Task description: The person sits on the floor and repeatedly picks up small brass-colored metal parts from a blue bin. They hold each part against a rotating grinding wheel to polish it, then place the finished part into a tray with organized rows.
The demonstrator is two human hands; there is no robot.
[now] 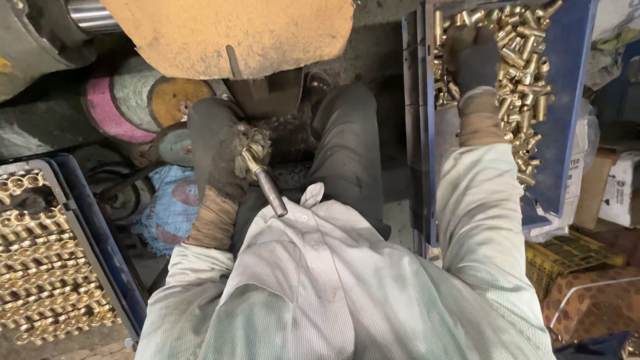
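Your left hand (pixel 223 157) is clamped on a brass fitting (pixel 252 160) with its steel holding rod (pixel 272 192). Your right hand (pixel 475 57) rests on loose brass fittings (pixel 523 63) in the blue tray (pixel 573 80); grip unclear. The pieces look small, hard, slick: pinch each across its body.

Both hands wear dark, grimy gloves, left (pixel 217 150) and right (pixel 475 57), with tan knit cuffs, pale striped shirt sleeves and dark trousers.

Grimy dark floor (pixel 393 67) — cardboard boxes (pixel 617 190) right, dim light.

Metal polishing workshop: buffing wheels (pixel 143 100), crates of brass fittings (pixel 520 60).
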